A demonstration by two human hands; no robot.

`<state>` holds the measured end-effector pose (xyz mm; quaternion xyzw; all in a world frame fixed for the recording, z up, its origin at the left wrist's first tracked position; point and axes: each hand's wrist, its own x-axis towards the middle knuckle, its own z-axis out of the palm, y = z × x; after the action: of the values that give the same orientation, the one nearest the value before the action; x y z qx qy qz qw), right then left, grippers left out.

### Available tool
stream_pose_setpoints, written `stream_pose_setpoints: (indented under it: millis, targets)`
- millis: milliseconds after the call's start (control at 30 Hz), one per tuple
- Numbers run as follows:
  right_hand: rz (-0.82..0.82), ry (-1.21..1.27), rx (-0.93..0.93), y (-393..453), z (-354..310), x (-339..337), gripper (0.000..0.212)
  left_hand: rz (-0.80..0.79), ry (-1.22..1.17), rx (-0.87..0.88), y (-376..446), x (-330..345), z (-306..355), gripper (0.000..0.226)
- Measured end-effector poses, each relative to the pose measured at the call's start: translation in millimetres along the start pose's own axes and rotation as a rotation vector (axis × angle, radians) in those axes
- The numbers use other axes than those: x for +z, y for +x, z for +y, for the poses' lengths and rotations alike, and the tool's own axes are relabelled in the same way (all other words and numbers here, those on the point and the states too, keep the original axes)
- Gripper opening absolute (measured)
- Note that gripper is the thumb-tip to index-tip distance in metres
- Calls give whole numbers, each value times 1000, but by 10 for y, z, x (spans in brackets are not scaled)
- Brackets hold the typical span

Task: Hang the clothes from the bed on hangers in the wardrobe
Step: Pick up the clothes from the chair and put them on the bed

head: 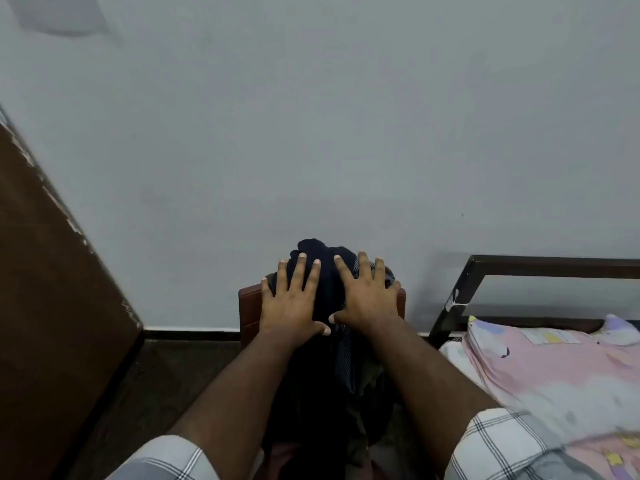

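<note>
We face a plain grey-white wall (311, 116) that fills most of the view, evenly and dimly lit. Along its foot runs a dark skirting strip (190, 329) above a dark floor (156, 382). To the left of the wall a brown wooden panel (52, 289) leans across the view, its edge chipped pale. Against the wall's base stands a reddish-brown chair back (250, 306). To the right of the chair we see a black metal bed frame (540, 263), and below its rail a pink patterned pillow (540, 365) on a pale mattress (453, 355).
</note>
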<state>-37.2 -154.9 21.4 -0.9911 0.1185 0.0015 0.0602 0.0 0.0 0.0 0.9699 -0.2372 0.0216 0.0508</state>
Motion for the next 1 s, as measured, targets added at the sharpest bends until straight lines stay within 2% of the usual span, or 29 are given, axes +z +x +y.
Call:
stream_pose_setpoints:
  millis: [233, 400, 533, 633, 800, 1000]
  targets:
    - [-85, 18, 17, 336, 63, 334, 141, -89, -55, -12, 380, 280, -106, 147]
    - [-92, 100, 23, 467, 122, 490, 146, -163, -152, -36, 551, 446, -146, 150]
    - [-76, 156, 23, 511, 124, 588, 147, -159, -180, -42, 582, 538, -143, 151]
    - [-23, 192, 11, 544, 116, 649, 144, -129, -164, -39, 614, 593, -142, 149]
    - [57, 190, -14, 576, 121, 728, 123, -35, -118, -28, 611, 692, -113, 141]
    - [72, 138, -8, 550, 161, 758, 123, -83, -209, -45, 610, 698, -193, 130]
